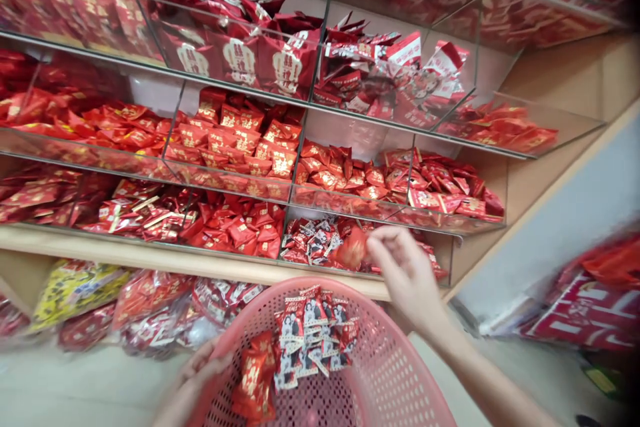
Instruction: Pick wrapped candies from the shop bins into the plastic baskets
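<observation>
My left hand (193, 380) grips the rim of a pink perforated plastic basket (390, 373) at the bottom centre. Inside the basket lie several small red, white and black candy packets (313, 340) and a red-and-gold packet (255, 377). My right hand (405, 273) reaches into the lowest clear bin (320, 240), which holds the same red, white and black packets. Its fingers are pinched on a red packet (353, 248) at the bin's front.
Tiered clear acrylic bins (240, 133) full of red wrapped sweets fill a wooden shelf (165, 257). Bulk bags, one yellow (75, 287) and some red (150, 310), lie under the shelf. Red boxes (590, 307) are stacked at the right by a grey wall.
</observation>
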Demonstrator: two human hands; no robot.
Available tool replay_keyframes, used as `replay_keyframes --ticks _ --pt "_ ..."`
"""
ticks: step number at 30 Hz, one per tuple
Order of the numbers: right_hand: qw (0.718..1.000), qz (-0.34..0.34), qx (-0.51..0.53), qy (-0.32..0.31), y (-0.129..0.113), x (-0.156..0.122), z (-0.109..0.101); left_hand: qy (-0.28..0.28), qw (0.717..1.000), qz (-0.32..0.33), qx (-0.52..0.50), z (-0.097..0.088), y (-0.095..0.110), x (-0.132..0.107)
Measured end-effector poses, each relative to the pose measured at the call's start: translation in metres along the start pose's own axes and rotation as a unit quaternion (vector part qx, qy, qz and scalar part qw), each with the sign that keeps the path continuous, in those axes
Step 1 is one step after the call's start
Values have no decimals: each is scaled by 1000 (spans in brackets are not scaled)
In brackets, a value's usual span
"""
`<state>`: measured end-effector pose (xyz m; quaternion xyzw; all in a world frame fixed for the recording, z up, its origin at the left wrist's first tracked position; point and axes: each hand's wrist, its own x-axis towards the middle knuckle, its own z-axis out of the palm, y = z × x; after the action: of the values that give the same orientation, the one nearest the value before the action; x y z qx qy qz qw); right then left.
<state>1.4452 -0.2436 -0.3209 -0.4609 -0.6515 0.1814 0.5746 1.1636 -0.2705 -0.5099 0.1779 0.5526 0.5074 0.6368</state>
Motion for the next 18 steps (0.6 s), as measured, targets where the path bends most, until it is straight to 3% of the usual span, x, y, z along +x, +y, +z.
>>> replay_keyframes --ticks 2,4,6,9,14,18 --pt "988 102 44 -103 19 -41 20 -39 999 -33 -7 7 8 -12" --pt "966 181 77 -170 42 -75 41 -94 995 -20 -27 14 15 -24" --pt "947 221 73 -222 61 -95 60 -97 994 -23 -36 18 19 -31" --pt "951 188 4 -245 71 -97 84 -74 996 -28 -39 21 20 -36" --pt "959 108 -110 -236 60 -73 119 -82 995 -26 -41 22 19 -37" --pt "955 119 -112 -248 68 -69 142 -92 995 -20 -29 21 23 -38"
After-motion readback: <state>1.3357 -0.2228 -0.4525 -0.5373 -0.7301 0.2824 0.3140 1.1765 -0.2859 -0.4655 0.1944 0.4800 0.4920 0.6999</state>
